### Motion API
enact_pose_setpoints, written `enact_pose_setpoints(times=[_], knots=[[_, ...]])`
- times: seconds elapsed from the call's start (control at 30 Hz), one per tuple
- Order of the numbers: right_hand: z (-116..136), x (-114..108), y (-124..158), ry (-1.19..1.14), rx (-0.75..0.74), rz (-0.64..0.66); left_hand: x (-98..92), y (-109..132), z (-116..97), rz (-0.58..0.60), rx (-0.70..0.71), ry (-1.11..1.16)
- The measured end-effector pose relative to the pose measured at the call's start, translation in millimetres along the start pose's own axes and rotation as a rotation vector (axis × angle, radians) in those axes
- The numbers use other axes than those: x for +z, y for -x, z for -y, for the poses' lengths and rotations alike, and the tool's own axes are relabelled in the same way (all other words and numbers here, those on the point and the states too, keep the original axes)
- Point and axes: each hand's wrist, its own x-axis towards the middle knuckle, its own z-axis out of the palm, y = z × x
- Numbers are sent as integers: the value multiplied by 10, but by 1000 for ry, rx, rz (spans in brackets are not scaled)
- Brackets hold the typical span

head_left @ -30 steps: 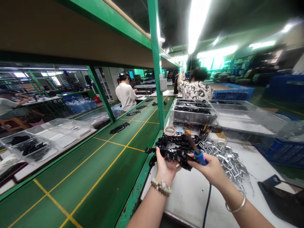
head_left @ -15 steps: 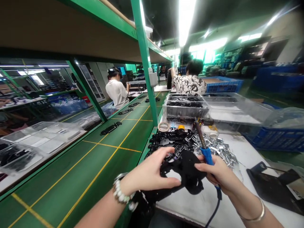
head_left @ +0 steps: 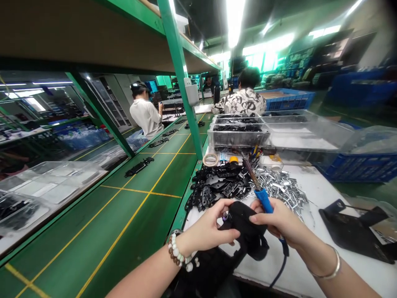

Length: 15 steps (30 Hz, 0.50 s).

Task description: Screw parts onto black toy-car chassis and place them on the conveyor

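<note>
Watching the head feed from my remote desk, I see the left hand point(head_left: 207, 229) closed over a matte black moulded plastic part point(head_left: 245, 219), holding it just above the near edge of a white-topped workbench point(head_left: 297, 265). The right hand point(head_left: 279, 219) is clamped around a blue-handled soldering iron point(head_left: 262, 200), with the iron's dark shaft angled up and away from the part. Fingertips point(head_left: 252, 218) of that hand rest against the part's side, so the two hands are close together on it.

Compared with the earlier frames, both hands sit lower and nearer to me. The part no longer covers a heap of flat black plastic brackets point(head_left: 217, 182), which now shows beyond the hands, beside a heap of small silver metal pieces point(head_left: 279, 184). My view has also swung slightly right.

My hands-on picture is limited: the fingers hide much of the part, and I can't see its underside. A dark shape below it, cut off by the frame's bottom edge, may or may not be the same piece. A small glint beside the left fingers is too small to identify. Farther off, a co-worker in a patterned shirt point(head_left: 242, 101) sits past a clear plastic bin of black parts point(head_left: 238, 134).
</note>
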Motion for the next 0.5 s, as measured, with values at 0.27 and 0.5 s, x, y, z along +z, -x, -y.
enact_pose_setpoints(times=[0.27,0.5], knots=[[-14,-57,-33,54,-55,-40,102,-9,32,-122,-19,99],[-158,-218,358,149,-218,-420,72,23,31,-209,8,-10]])
